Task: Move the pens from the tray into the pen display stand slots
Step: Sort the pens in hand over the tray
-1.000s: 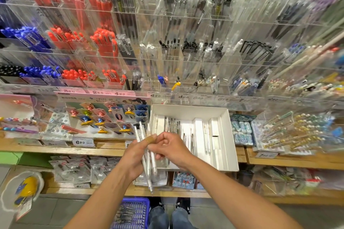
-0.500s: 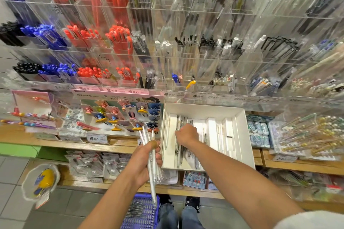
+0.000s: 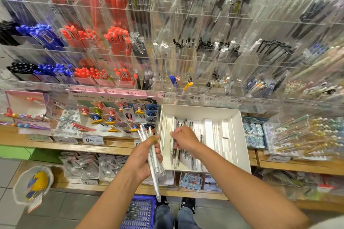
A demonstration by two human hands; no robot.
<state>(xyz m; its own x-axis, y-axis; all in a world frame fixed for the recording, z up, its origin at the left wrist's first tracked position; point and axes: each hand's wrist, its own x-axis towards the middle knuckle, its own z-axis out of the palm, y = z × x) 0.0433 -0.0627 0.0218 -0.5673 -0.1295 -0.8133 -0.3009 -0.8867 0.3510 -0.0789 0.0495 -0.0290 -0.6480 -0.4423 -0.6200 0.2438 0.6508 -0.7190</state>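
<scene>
A big clear display stand fills the upper part of the view, with many rows of narrow slots. On the left the slots hold blue pens and red pens; toward the middle and right they hold black, white and clear ones, and the far right is too blurred to tell. A row of price labels runs under the lowest slots.

Below the stand is a wooden shelf. On it stands a white tray, tilted toward the person, with white dividers inside. Thin pale pens lie loose in the left and middle compartments of the tray. Left of the tray is a card display of small colourful figures. Right of the tray are small packets and then a clear box with gold-tipped pens.

On the floor, a blue basket stands just beside the person's shoes.

The left hand is closed around a bundle of white pens, which stick out above and below the fist, just left of the tray. The right hand is over the left part of the tray, fingers bent down among the pens there. It seems to pinch one, but I cannot tell for sure.
</scene>
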